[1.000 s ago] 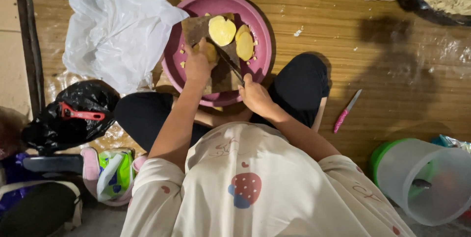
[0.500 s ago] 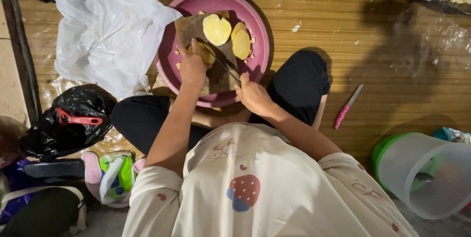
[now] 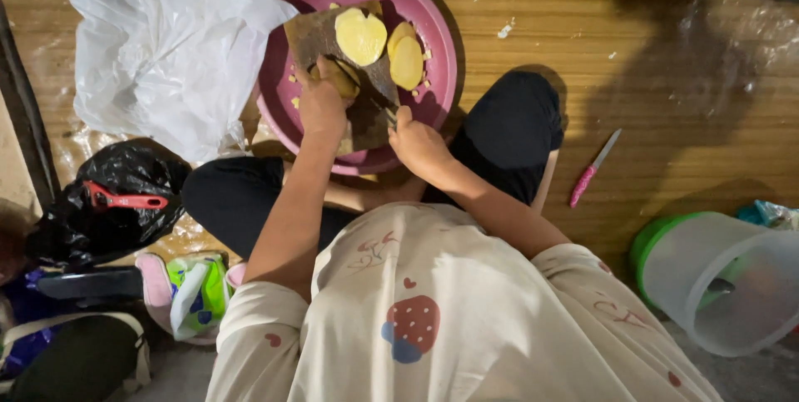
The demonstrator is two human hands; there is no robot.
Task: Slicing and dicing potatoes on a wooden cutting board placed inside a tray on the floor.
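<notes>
Pink plastic forms the round basin (image 3: 433, 44) lying on the wooden floor (image 3: 666, 77) in front of the seated person's crossed legs. One dark cutting board (image 3: 320, 36) rests across the basin. Three pale yellow potato pieces show there: one large half (image 3: 360, 36) on the board, one half (image 3: 407, 61) just beside it in the basin, and one smaller piece (image 3: 339, 79) under the left hand (image 3: 322, 106). Small yellow scraps lie scattered in the basin.

One white plastic bag (image 3: 166, 52) spreads on the floor to the left, touching the basin's rim. One black bag (image 3: 116, 202) sits below it, with one red-handled tool (image 3: 125, 201) on top. One pink-handled knife (image 3: 593, 169) lies on the floor well to the right, apart from both hands. One clear tub with a green lid (image 3: 716, 277) lies tipped at the lower right. The person's knees frame the basin's near edge.

The left hand is curled over the smaller piece, pressing it onto the board. The right hand (image 3: 416, 140) is closed around the handle of a knife (image 3: 376, 101), whose blade runs across the board towards the held piece. The two hands are close together at the basin's near side, with the two larger halves just beyond them.
</notes>
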